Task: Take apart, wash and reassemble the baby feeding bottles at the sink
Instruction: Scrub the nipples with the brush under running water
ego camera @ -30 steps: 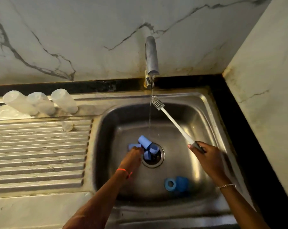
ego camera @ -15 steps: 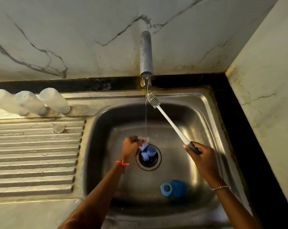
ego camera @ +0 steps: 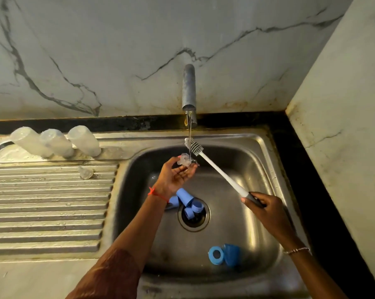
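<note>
Fingers [ego camera: 191,169] of my left hand [ego camera: 178,175], up from steel drain [ego camera: 205,220], now pinch clear silicone teat [ego camera: 184,160] loosely under thin water stream [ego camera: 190,130]; rinse starts.

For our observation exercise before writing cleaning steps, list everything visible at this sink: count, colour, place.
Tap: one, grey, wall, running.
Sink: one, steel, centre.
Draining board: one, steel, left.
Bottles: three, clear, back-left ledge.
Loose clear piece: one, clear, draining board.
Blue parts: about four, blue, at drain.
Blue pair: two, blue, basin front.
Brush: one, white, head at stream.
Held clear piece: one, clear, under stream.
Left-hand grip: one, holds held clear piece.
Right-hand grip: one, holds brush handle.
</note>
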